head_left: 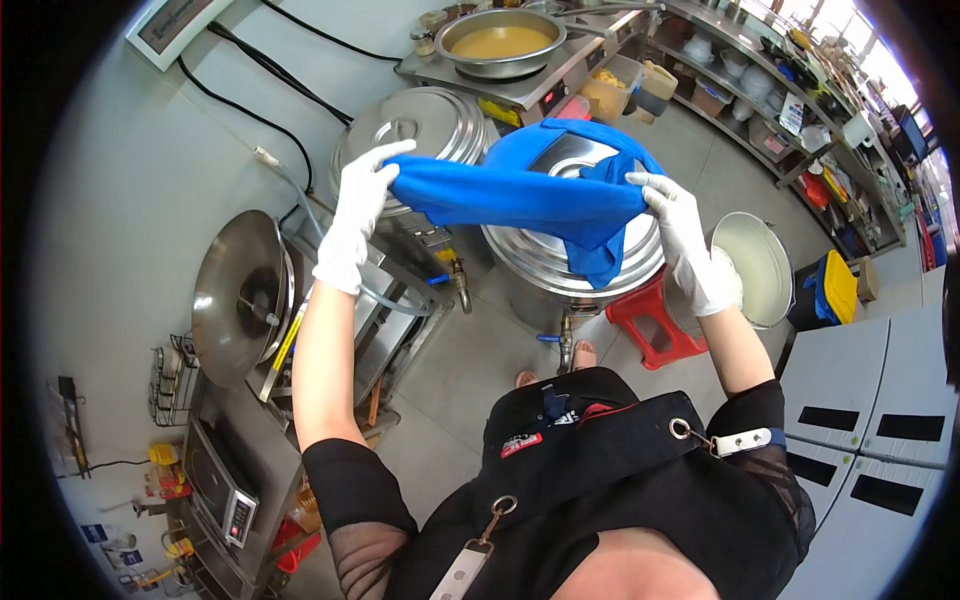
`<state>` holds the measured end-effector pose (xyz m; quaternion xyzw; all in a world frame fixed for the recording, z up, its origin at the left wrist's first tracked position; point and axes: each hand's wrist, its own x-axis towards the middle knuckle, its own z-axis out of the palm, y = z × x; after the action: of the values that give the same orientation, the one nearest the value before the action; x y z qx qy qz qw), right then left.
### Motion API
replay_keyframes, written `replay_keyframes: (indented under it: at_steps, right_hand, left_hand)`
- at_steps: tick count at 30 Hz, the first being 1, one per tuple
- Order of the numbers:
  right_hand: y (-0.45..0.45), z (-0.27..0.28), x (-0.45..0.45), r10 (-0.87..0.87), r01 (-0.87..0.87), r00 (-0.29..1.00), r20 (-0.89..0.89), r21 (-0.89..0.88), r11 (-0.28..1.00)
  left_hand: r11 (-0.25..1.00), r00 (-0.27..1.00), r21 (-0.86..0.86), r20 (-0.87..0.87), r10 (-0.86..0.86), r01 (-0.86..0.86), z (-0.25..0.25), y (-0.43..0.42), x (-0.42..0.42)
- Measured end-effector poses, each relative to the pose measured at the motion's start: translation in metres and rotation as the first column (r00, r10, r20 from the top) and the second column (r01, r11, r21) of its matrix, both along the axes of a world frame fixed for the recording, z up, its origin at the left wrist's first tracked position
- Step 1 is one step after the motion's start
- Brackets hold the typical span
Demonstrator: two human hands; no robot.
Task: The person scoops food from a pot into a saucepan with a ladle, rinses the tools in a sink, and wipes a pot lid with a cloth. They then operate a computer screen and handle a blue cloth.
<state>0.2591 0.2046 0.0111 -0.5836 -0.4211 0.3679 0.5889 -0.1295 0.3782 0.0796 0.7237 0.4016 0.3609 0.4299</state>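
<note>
Head view showed the left grip (364,212) and right grip (680,228) (both white-gloved) pinching a blue cloth (510,195), strung between them; its long axis ran crosswise, grip to grip, one loose tail (597,262) pointing down near the right.

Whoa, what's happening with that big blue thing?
Someone's left hand and right hand, both gloved, are holding up a blue cloth, stretched between them above a big lidded pot. A loose part hangs down; I can't tell if it touches the pot. A second lidded pot stands beside it.
</note>
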Motion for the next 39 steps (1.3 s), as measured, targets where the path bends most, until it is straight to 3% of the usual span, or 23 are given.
replay_keyframes:
  at_steps: [1,2,4,6,10,12,14,18,20,22,24,26,29,32,34,35,36,38,39]
  right_hand:
    - [0.005,0.008,0.004,0.025,-0.026,0.998,-0.051,-0.016,1.0]
    - [0.008,0.019,0.006,0.049,-0.052,0.994,-0.103,-0.031,0.998]
    - [0.015,0.033,0.011,0.033,-0.034,0.993,-0.117,-0.008,0.999]
    - [0.022,0.039,0.02,-0.035,0.036,0.998,0.054,-0.021,0.999]
    - [0.025,0.044,0.029,-0.093,0.093,0.995,0.027,-0.011,0.996]
    - [0.023,0.046,0.029,-0.144,0.144,0.983,0.111,0.01,0.99]
    - [0.022,0.04,0.038,-0.125,0.13,0.975,0.185,-0.014,0.991]
    - [0.011,0.035,0.038,-0.123,0.139,0.924,0.362,-0.019,0.99]
    - [0.0,0.021,0.032,-0.162,0.129,0.826,0.54,0.099,0.987]
    - [-0.019,0.014,0.018,-0.097,-0.012,0.812,0.576,0.183,0.983]
    - [-0.049,0.018,-0.009,0.158,-0.149,0.971,0.182,-0.061,0.987]
    - [-0.067,-0.014,-0.026,0.231,-0.222,0.951,0.204,-0.066,0.973]
    - [-0.091,-0.045,-0.054,0.309,-0.289,0.949,0.065,-0.214,0.933]
    - [-0.101,-0.072,-0.069,0.27,-0.276,0.96,-0.072,-0.381,0.882]
    - [-0.101,-0.093,-0.068,0.183,-0.192,0.981,-0.066,-0.487,0.852]
    - [-0.102,-0.111,-0.065,0.124,-0.11,0.992,0.001,-0.459,0.882]
    - [-0.104,-0.131,-0.06,0.062,-0.028,0.996,0.065,-0.424,0.905]
    - [-0.104,-0.15,-0.048,-0.008,0.038,0.998,0.066,-0.458,0.888]
    - [-0.104,-0.155,-0.042,-0.033,0.046,0.999,0.036,-0.478,0.877]
  left_hand:
    - [0.997,0.999,0.072,-0.007,0.036,-0.036,-0.006,0.019,0.002]
    - [1.0,0.997,0.003,0.074,0.006,-0.006,0.009,0.016,0.011]
    - [0.998,1.0,0.064,0.0,0.005,-0.005,0.027,0.022,0.022]
    - [0.999,0.999,0.021,0.025,0.045,-0.045,0.039,0.025,0.034]
    - [0.997,0.995,-0.011,0.052,0.083,-0.082,0.044,0.041,0.044]
    - [0.995,0.995,-0.046,0.048,0.089,-0.087,0.04,0.046,0.048]
    - [0.992,0.991,0.093,0.106,0.079,-0.089,0.035,0.045,0.053]
    - [0.987,0.986,0.146,0.164,0.037,-0.062,0.021,0.04,0.053]
    - [0.974,0.997,0.213,0.043,0.069,-0.077,0.006,0.038,0.042]
    - [0.974,0.98,0.166,-0.101,0.171,-0.153,-0.01,0.03,0.027]
    - [0.935,0.906,0.257,-0.283,0.314,-0.244,-0.028,0.023,0.01]
    - [0.94,0.862,0.253,-0.396,0.316,-0.228,-0.044,0.02,-0.005]
    - [0.949,0.769,0.277,-0.571,0.288,-0.149,-0.065,0.02,-0.014]
    - [0.958,0.7,0.28,-0.674,0.237,-0.056,-0.077,0.026,-0.002]
    - [0.988,0.676,0.157,-0.726,0.123,-0.011,-0.086,0.031,0.02]
    - [0.975,0.677,0.215,-0.727,0.117,0.062,-0.101,0.036,0.028]
    - [0.995,0.693,0.094,-0.719,0.047,0.029,-0.116,0.043,0.038]
    - [0.96,0.65,0.184,-0.76,0.002,0.213,-0.145,0.053,0.056]
    - [0.953,0.658,0.218,-0.753,0.025,0.213,-0.159,0.057,0.065]
